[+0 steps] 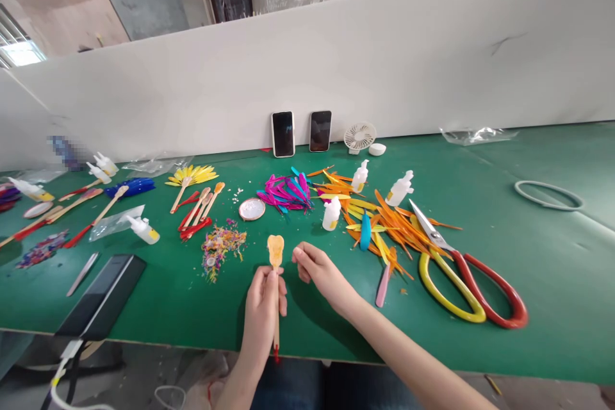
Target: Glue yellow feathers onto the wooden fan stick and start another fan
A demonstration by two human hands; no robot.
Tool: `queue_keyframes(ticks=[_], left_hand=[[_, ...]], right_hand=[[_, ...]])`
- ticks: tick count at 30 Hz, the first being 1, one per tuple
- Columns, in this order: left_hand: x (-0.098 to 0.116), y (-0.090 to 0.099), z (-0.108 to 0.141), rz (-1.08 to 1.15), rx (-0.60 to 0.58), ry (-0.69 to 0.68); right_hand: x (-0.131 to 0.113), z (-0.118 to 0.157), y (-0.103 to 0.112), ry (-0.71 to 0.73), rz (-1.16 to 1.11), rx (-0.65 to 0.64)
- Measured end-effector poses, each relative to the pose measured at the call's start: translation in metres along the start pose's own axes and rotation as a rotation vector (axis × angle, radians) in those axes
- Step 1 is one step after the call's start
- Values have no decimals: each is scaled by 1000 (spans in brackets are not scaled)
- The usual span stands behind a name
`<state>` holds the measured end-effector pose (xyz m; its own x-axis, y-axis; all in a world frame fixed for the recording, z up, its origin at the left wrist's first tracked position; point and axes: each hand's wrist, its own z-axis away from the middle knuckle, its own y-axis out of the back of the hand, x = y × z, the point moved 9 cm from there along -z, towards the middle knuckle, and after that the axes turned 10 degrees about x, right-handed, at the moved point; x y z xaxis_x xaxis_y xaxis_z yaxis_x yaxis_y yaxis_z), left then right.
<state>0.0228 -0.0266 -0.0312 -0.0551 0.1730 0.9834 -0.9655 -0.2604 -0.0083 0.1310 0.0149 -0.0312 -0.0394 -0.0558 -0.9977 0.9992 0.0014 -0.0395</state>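
My left hand (263, 298) is closed round the stem of a small wooden fan handle (275, 248), held upright over the table's near edge. Its flat, gourd-shaped head looks orange-tan, and a bit of red cord hangs at the bottom. Just right of that head, my right hand (314, 269) has its fingers curled into a pinch, apart from the handle; whatever is between the fingertips is too small to tell. Loose colourful bits (223, 243) lie to the left of the hands. Beyond them are purple and blue feathers (288, 193), with orange and yellow feathers (396, 221) to the right.
Large scissors (454, 256) with yellow and red grips lie on the right. White glue bottles (331, 213) stand among the feathers. Further left are a yellow-feathered fan (192, 176), more wooden handles (196, 208), a round dish (252, 209) and a black power bank (103, 295). Two phones (283, 134) lean at the back.
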Motion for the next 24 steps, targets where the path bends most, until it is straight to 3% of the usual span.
queue_keyframes(ticks=[5,12,24], left_hand=[[1,-3,1,-52,-16,-31],[2,-8,1,-130,-46,-103],[-3,-13,5,-308,-151,-170]], right_hand=[[3,3,-7,-101,-165,-51],[-2,2,-3,-55,-32,-41],[0,4,-4,-140,-29,-136]])
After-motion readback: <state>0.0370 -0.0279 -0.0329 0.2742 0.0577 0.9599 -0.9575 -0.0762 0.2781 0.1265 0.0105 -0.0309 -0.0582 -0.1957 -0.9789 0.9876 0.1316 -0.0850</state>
